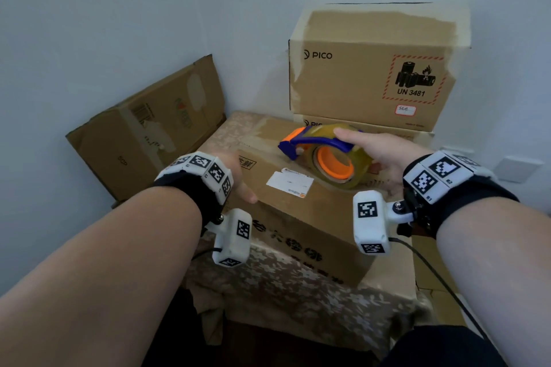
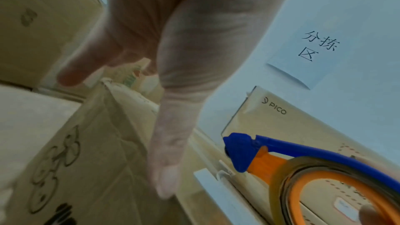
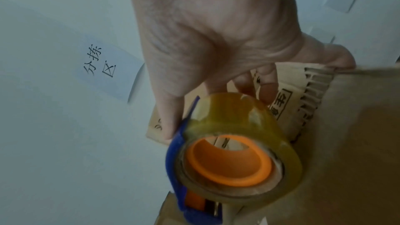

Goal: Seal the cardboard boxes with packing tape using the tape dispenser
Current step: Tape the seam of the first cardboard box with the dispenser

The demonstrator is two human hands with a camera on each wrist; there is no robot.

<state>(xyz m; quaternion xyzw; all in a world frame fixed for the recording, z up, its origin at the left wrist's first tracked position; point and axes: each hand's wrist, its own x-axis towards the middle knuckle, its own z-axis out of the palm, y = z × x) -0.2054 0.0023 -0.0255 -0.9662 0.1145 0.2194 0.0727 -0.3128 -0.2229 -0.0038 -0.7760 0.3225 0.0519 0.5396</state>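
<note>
A brown cardboard box with black print and a white label lies on the table before me. My right hand grips the tape dispenser, a blue frame with an orange core and a clear yellowish roll, just above the box's far top. In the right wrist view my fingers curl round the roll. My left hand rests with straight fingers on the box's left top edge, and its thumb points down onto the cardboard. The dispenser's blue nose points toward my left hand.
Two PICO boxes are stacked at the back right against the wall. Another worn box leans at the left. A floral cloth covers the table. A paper sign hangs on the wall.
</note>
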